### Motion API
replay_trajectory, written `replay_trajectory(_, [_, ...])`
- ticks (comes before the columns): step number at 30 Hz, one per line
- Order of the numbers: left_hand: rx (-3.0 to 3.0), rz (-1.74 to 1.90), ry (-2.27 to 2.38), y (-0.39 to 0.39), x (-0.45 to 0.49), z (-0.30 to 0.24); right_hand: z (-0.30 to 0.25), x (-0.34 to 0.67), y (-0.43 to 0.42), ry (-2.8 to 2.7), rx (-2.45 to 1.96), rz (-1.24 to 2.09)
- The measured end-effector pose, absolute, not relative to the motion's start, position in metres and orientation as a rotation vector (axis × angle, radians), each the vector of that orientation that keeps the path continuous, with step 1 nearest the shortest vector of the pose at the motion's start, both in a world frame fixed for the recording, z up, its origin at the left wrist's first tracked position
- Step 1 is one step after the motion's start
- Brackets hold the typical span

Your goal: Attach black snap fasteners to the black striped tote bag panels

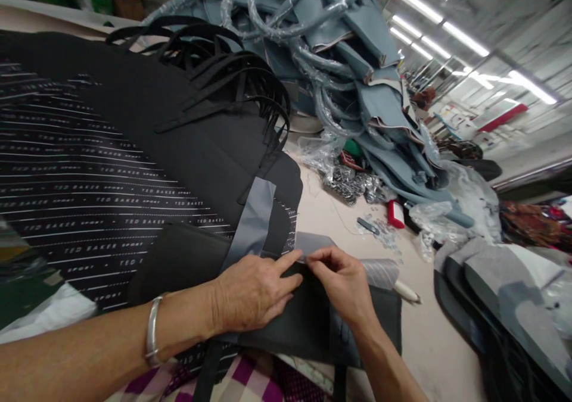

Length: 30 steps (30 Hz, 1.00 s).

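Note:
My left hand (254, 289) lies flat on a black fabric bag panel (286, 324), fingers stretched out and pressing it down; a silver bangle sits on that wrist. My right hand (342, 280) pinches the panel's top edge with thumb and forefinger, right beside my left fingertips. A grey strap (252, 223) runs up from under my left hand across the black fabric. A grey piece (313, 242) shows just behind my fingers.
A stack of black bags with looped handles (214, 74) and white printed lining (89, 205) fills the left. Blue-grey bags wrapped in plastic (339, 44) pile up behind. A thread cone (388, 277), metal hardware (348, 181) and grey panels (500, 283) lie right.

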State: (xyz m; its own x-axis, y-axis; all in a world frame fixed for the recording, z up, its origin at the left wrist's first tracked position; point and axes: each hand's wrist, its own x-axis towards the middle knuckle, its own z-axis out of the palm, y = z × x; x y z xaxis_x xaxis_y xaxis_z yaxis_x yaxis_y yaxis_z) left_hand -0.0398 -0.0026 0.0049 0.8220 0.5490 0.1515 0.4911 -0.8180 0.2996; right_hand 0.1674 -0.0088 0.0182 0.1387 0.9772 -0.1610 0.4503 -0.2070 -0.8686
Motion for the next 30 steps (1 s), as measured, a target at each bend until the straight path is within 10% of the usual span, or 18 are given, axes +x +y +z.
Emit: replay_trajectory(30, [2.769, 0.45, 0.759, -0.003, -0.04, -0.004, 0.017, 0.145, -0.029, -1.805, -1.841, 0.552])
